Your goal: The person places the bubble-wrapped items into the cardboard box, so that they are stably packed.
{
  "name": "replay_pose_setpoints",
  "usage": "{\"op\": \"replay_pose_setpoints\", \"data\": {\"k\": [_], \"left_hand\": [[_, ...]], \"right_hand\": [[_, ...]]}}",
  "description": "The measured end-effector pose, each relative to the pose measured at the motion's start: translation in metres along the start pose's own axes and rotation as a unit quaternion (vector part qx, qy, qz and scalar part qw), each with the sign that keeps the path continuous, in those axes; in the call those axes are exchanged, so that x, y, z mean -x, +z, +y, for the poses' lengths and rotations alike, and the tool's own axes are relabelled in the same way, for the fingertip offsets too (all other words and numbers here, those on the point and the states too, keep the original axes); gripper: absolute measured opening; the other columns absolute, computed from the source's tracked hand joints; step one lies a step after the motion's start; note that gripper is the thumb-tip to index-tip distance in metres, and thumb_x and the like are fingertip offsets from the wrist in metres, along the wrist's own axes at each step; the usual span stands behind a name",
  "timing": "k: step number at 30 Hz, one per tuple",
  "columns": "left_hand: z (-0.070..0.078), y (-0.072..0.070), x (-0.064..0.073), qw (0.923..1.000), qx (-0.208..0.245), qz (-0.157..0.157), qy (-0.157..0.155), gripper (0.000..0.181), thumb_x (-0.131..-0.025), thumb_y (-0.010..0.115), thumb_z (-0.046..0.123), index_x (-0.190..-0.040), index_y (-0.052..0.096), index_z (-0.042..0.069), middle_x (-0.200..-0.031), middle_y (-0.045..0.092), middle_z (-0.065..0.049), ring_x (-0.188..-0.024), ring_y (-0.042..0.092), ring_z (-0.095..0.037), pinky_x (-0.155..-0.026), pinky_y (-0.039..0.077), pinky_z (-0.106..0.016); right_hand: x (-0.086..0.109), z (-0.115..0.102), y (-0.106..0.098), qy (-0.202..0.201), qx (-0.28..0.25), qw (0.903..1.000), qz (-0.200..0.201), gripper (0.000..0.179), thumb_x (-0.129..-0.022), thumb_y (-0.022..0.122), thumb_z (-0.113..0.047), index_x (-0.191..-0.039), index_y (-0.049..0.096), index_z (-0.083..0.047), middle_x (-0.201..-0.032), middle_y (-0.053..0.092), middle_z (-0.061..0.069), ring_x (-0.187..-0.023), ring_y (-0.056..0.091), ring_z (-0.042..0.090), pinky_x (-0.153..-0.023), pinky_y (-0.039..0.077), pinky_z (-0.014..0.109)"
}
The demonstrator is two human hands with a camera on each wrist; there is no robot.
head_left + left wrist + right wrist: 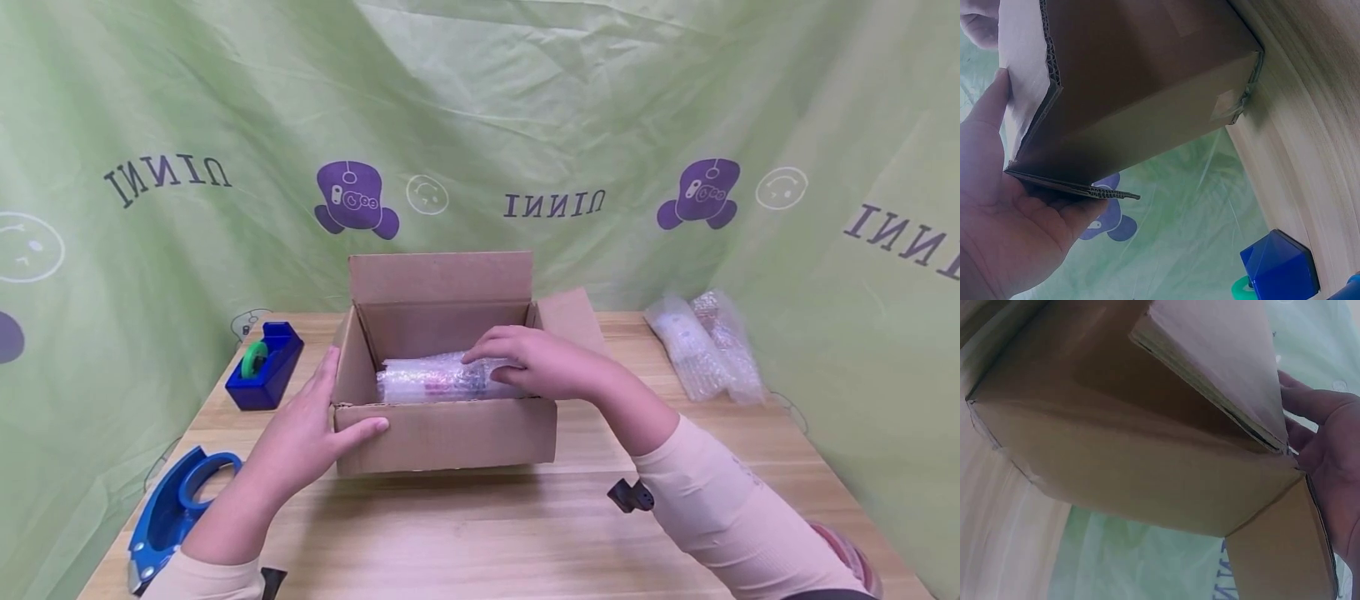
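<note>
An open cardboard box (447,437) stands at the middle of the table with its flaps folded outward. My left hand (303,429) grips its front left corner, thumb along the front flap and fingers outside the left flap (1079,186). Inside the box lies a bubble-wrapped package (427,381), with pink and dark colours showing through the clear wrap. Over the package's right end, my right hand (543,362) reaches in with loosely bent, spread fingers, fingertips right at the wrap. The right wrist view has this hand partly behind the front flap (1222,356).
At the back left is a blue desk tape dispenser (264,367) with a green roll. A blue hand-held tape dispenser (168,517) lies near the left edge, beside my left forearm. Bubble-wrapped packages (701,346) lie at the back right. A green curtain (480,100) hangs behind the table.
</note>
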State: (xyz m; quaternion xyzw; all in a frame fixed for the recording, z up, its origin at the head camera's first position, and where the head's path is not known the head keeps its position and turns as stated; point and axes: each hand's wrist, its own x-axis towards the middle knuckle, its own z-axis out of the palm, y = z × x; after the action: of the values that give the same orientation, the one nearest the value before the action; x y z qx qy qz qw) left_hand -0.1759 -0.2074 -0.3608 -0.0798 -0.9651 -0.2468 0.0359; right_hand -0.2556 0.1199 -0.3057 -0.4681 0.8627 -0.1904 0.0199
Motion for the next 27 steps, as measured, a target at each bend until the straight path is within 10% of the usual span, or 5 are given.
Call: {"op": "replay_pose_setpoints", "data": {"k": [9, 17, 21, 27], "left_hand": [[0.002, -0.002, 0.001, 1.0000, -0.001, 0.000, -0.003, 0.125, -0.076, 0.055, 0.082, -0.158, -0.006, 0.010, -0.163, 0.010, -0.021, -0.145, 0.023, -0.047, -0.112, 0.028, -0.064], [0.001, -0.001, -0.001, 1.0000, -0.002, -0.002, -0.006, 0.125, -0.076, 0.055, 0.082, -0.158, -0.006, 0.010, -0.163, 0.010, -0.020, -0.145, 0.022, -0.047, -0.112, 0.027, -0.064], [0.000, -0.001, -0.002, 1.0000, -0.002, 0.001, -0.004, 0.125, -0.076, 0.056, 0.081, -0.158, -0.005, 0.010, -0.164, 0.009, -0.019, -0.146, 0.022, -0.046, -0.113, 0.027, -0.064], [0.001, 0.000, -0.002, 1.0000, -0.002, -0.001, -0.005, 0.125, -0.075, 0.056, 0.082, -0.158, -0.006, 0.011, -0.164, 0.009, -0.018, -0.146, 0.021, -0.045, -0.113, 0.027, -0.064]], "right_hand": [[0.021, 0.016, -0.039, 0.080, -0.054, 0.9866, 0.132, 0.048, -0.097, 0.062, -0.020, -0.142, 0.049, -0.010, -0.141, 0.052, 0.010, -0.125, 0.052, 0.028, -0.106, 0.045, 0.046], [0.060, 0.082, -0.072, 0.259, 0.056, 0.9152, 0.304, 0.063, -0.098, 0.057, -0.039, -0.152, 0.035, -0.014, -0.148, 0.042, 0.020, -0.133, 0.041, 0.040, -0.110, 0.035, 0.060], [0.080, 0.114, -0.072, 0.354, 0.110, 0.8776, 0.304, 0.073, -0.096, 0.059, -0.042, -0.154, 0.028, -0.011, -0.150, 0.035, 0.027, -0.138, 0.030, 0.049, -0.112, 0.026, 0.064], [0.110, 0.157, -0.055, 0.440, 0.128, 0.8587, 0.230, 0.088, -0.093, 0.062, -0.042, -0.155, 0.016, -0.001, -0.146, 0.028, 0.039, -0.134, 0.025, 0.058, -0.111, 0.022, 0.067]]}}
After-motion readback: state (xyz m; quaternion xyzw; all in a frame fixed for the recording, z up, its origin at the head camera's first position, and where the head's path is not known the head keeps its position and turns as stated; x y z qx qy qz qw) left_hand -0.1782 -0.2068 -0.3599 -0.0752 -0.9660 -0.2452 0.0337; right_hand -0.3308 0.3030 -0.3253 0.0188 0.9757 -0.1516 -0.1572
